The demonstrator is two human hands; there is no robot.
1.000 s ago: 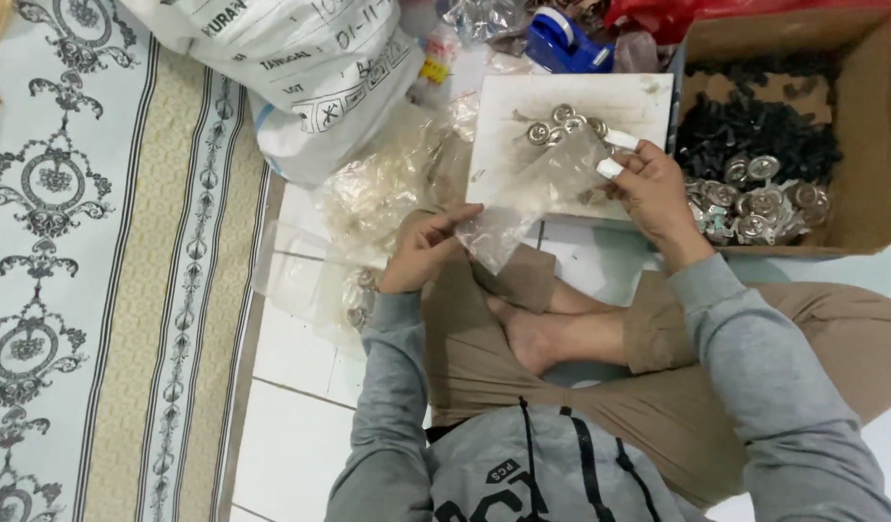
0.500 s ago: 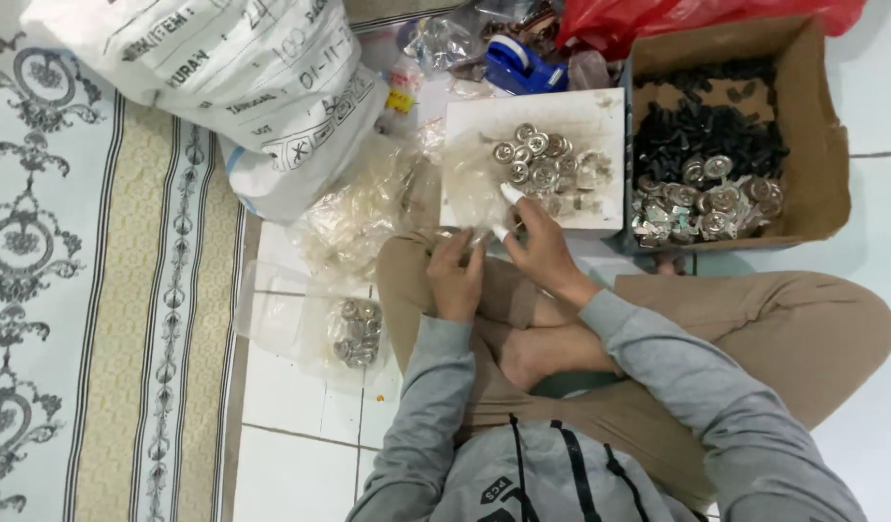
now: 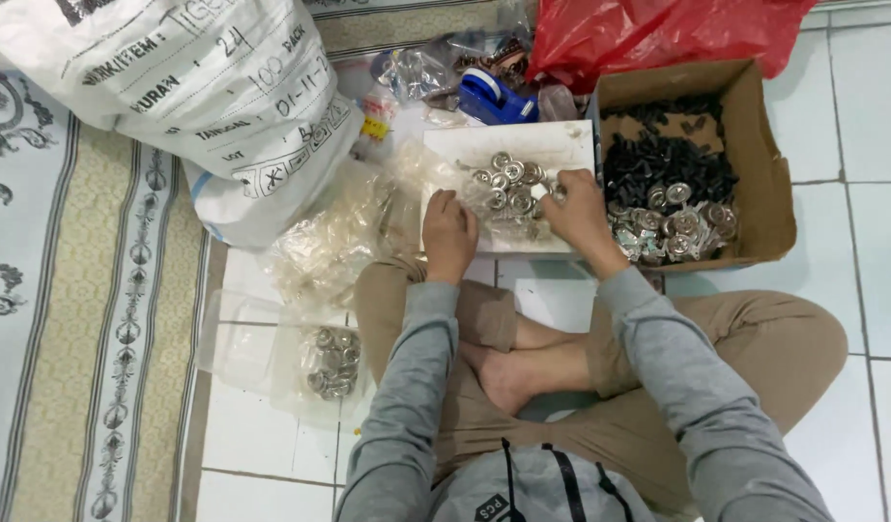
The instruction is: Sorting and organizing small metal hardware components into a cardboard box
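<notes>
I see my left hand (image 3: 448, 235) and right hand (image 3: 578, 210) with fingers curled narrow over the small round silver metal fittings (image 3: 508, 182) heaped on the flat white board (image 3: 552, 145), which look hard, light, slippery, best pinched by the rims.

Home floor used for piecework: white tiles (image 3: 851, 242), patterned rug (image 3: 78, 319), cardboard box (image 3: 764, 174) of small parts, large labelled sack (image 3: 204, 87).

Both hands forward, left (image 3: 448, 235) curled palm-down, right (image 3: 578, 211) fingers bent.
</notes>
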